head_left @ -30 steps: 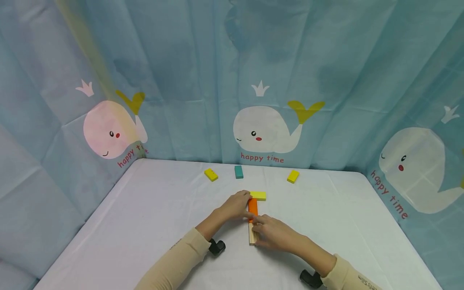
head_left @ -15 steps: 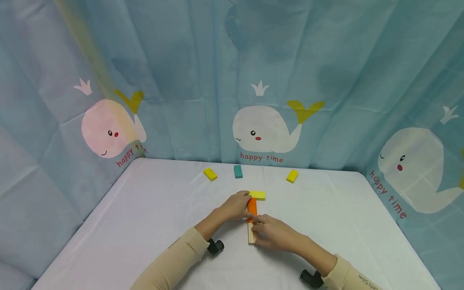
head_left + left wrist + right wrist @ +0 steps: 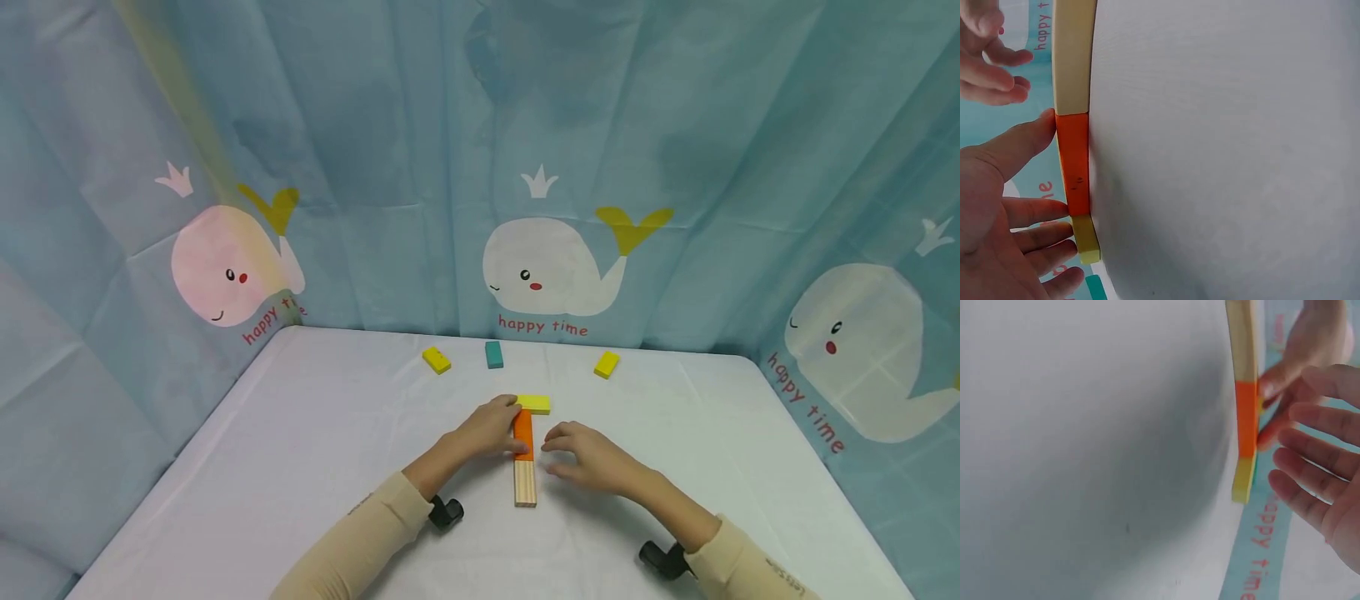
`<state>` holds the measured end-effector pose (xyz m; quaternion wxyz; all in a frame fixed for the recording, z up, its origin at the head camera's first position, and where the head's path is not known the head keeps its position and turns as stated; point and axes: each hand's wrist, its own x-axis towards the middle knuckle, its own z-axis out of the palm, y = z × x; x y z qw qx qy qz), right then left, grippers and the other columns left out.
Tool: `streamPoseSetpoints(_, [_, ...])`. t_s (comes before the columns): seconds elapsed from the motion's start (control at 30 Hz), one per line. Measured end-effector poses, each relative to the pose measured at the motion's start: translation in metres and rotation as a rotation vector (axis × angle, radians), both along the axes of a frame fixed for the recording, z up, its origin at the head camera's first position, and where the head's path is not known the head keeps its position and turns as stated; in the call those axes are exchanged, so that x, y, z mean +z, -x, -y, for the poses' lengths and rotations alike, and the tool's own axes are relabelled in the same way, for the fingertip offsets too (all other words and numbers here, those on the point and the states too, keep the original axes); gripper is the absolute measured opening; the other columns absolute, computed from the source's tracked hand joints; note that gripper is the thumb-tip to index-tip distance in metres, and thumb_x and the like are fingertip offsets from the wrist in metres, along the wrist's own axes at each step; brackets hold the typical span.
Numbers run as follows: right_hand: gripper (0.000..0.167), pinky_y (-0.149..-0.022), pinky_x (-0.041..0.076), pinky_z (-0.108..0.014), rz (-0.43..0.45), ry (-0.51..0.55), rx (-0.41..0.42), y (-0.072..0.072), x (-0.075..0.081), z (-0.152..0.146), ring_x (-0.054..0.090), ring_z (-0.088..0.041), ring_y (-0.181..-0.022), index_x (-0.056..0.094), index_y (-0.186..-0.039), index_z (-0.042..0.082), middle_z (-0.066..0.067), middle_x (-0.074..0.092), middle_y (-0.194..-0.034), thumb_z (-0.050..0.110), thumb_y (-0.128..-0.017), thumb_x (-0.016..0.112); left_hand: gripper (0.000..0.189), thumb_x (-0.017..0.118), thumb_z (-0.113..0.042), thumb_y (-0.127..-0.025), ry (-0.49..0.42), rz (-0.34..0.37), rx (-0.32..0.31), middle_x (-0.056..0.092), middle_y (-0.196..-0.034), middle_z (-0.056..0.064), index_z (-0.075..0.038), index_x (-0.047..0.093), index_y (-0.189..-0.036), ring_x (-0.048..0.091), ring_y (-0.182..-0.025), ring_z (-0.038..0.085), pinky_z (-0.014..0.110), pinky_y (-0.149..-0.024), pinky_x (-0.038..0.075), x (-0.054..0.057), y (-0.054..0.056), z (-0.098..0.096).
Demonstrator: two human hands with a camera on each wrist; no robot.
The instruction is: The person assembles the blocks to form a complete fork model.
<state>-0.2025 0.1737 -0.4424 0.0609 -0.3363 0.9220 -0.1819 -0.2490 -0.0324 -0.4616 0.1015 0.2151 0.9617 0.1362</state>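
Note:
An orange block (image 3: 523,435) lies end to end with a plain wooden block (image 3: 525,483), its near end touching it. Across its far end lies a yellow block (image 3: 534,405), forming a T-like row. My left hand (image 3: 487,427) is at the left of the row. Its thumb and index fingertips touch the orange block near its two ends, fingers mostly straight in the left wrist view. My right hand (image 3: 592,460) hovers to the right of the row, apart from the blocks. Its fingers (image 3: 1316,459) are spread and loosely bent, holding nothing.
Toward the table's back edge lie a yellow block (image 3: 437,360), a teal block (image 3: 493,355) and another yellow block (image 3: 607,364). A white cloth covers the table (image 3: 300,433). Blue whale-print curtains (image 3: 390,167) hang behind and at both sides.
My right hand has let go of the plain wooden block and moved off to the right, uncovering it. The left hand and all the blocks have stayed put.

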Motion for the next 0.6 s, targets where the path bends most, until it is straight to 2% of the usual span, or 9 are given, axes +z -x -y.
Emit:
streamPoseSetpoints(0.33, [0.024, -0.097, 0.051, -0.047, 0.005, 0.075, -0.125, 0.029, 0.001, -0.022, 0.06, -0.025, -0.108, 0.072, -0.11, 0.007, -0.004, 0.065, -0.113, 0.021, -0.09, 0.069, 0.069, 0.075, -0.044, -0.083, -0.004, 0.011, -0.004, 0.045, -0.15, 0.008, -0.007, 0.054, -0.138, 0.044, -0.137, 0.023, 0.042, -0.114, 0.037, 0.001, -0.002, -0.001])
streamPoseSetpoints(0.6, [0.025, -0.088, 0.056, -0.044, 0.024, 0.13, -0.235, 0.059, 0.003, -0.038, 0.062, -0.03, -0.107, 0.071, -0.111, 0.003, -0.009, 0.067, -0.113, 0.018, -0.09, 0.068, 0.063, 0.073, -0.042, -0.086, 0.001, -0.011, -0.049, 0.048, -0.147, 0.006, -0.009, 0.055, -0.137, 0.045, -0.136, 0.021, 0.04, -0.113, 0.038, 0.001, -0.003, 0.0])
